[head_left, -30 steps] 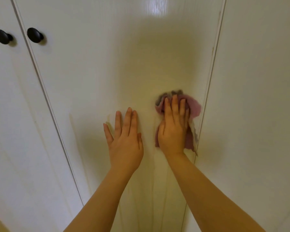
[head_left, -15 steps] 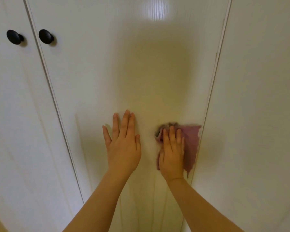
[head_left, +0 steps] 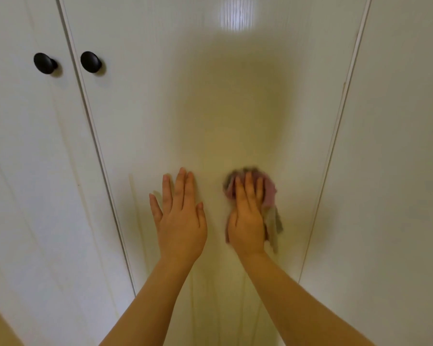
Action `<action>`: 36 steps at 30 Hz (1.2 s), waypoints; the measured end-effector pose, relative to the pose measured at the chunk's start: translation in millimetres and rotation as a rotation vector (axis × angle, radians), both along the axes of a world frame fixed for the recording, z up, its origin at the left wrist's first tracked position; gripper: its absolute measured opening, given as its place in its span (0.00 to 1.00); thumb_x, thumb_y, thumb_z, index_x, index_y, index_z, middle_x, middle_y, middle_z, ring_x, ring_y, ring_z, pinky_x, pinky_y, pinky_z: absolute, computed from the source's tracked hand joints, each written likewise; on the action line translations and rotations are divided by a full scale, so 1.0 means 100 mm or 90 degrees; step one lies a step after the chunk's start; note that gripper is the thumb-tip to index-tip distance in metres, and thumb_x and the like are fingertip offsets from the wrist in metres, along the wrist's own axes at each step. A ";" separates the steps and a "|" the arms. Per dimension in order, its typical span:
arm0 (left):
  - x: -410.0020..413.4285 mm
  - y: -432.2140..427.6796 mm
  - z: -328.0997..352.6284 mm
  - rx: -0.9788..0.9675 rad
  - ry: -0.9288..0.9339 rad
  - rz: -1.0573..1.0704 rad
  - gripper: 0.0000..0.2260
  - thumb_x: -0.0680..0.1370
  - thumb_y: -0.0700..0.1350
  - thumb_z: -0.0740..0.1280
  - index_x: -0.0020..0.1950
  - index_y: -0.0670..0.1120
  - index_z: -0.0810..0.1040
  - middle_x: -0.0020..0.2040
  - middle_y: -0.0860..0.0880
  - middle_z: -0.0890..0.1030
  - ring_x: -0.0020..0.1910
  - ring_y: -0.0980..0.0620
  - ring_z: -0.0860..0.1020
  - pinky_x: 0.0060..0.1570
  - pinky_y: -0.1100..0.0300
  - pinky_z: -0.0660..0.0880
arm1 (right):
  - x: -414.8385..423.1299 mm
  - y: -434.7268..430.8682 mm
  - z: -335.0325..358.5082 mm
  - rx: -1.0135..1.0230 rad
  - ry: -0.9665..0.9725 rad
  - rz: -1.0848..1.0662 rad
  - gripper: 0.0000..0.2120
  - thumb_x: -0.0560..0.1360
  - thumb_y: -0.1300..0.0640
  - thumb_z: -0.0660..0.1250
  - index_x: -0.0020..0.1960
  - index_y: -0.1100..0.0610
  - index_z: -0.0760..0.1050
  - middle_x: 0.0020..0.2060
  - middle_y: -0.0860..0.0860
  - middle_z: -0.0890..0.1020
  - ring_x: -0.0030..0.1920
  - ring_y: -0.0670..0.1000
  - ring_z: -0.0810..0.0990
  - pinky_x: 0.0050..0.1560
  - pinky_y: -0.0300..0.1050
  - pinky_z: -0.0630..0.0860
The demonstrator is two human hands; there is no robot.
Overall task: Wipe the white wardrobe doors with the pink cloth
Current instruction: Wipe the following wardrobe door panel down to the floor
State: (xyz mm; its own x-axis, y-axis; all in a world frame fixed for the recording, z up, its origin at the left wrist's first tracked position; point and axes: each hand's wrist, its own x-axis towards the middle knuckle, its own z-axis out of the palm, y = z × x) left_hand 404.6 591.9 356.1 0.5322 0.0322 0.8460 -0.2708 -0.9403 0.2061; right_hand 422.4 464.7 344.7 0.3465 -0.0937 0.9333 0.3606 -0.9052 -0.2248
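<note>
The pink cloth (head_left: 269, 193) is pressed against the middle wardrobe door (head_left: 210, 96) by the right hand (head_left: 246, 221). The fingers are laid straight and close together over it, so nothing is pinched. The cloth is bunched and soft, blurred at its top edge, and a greyish flap hangs beside the palm. It lies near the right seam (head_left: 335, 146) but apart from it, with a strip of bare panel between.

The left hand (head_left: 181, 221) is spread flat on the same door, just beside the right hand. Smooth, glossy white surface is left free above both hands, up to a light reflection (head_left: 236, 15). Round black knobs are set either side of the left seam (head_left: 98, 146) — one knob (head_left: 44, 63) on the left door (head_left: 23, 171), the other knob (head_left: 90, 61) on the middle door.
</note>
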 end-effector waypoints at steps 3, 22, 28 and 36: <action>0.00 0.03 -0.01 -0.018 0.000 -0.001 0.25 0.78 0.47 0.51 0.75 0.41 0.58 0.74 0.49 0.56 0.73 0.45 0.53 0.71 0.42 0.48 | 0.09 0.06 0.27 0.031 -0.019 -0.043 0.25 0.71 0.66 0.52 0.69 0.64 0.63 0.68 0.58 0.68 0.69 0.58 0.59 0.73 0.45 0.42; 0.13 0.68 -0.06 -0.057 -0.016 0.021 0.25 0.78 0.45 0.51 0.75 0.42 0.56 0.74 0.45 0.62 0.73 0.44 0.54 0.70 0.50 0.42 | 0.14 0.88 -0.08 -0.116 0.027 0.059 0.33 0.73 0.66 0.52 0.76 0.54 0.47 0.76 0.48 0.48 0.75 0.46 0.39 0.73 0.40 0.40; 0.16 0.90 -0.10 -0.080 -0.008 0.006 0.25 0.78 0.45 0.51 0.75 0.43 0.55 0.75 0.44 0.61 0.74 0.44 0.53 0.71 0.45 0.45 | 0.02 1.03 -0.51 -0.101 0.042 -0.031 0.36 0.71 0.65 0.53 0.76 0.52 0.46 0.76 0.47 0.48 0.75 0.49 0.43 0.74 0.46 0.43; 0.19 1.13 -0.17 -0.115 0.015 -0.011 0.26 0.77 0.46 0.51 0.76 0.44 0.54 0.76 0.44 0.59 0.74 0.45 0.51 0.70 0.40 0.49 | 0.20 1.15 0.01 -0.007 0.024 -0.092 0.28 0.70 0.64 0.52 0.70 0.61 0.60 0.70 0.55 0.65 0.74 0.55 0.51 0.73 0.46 0.43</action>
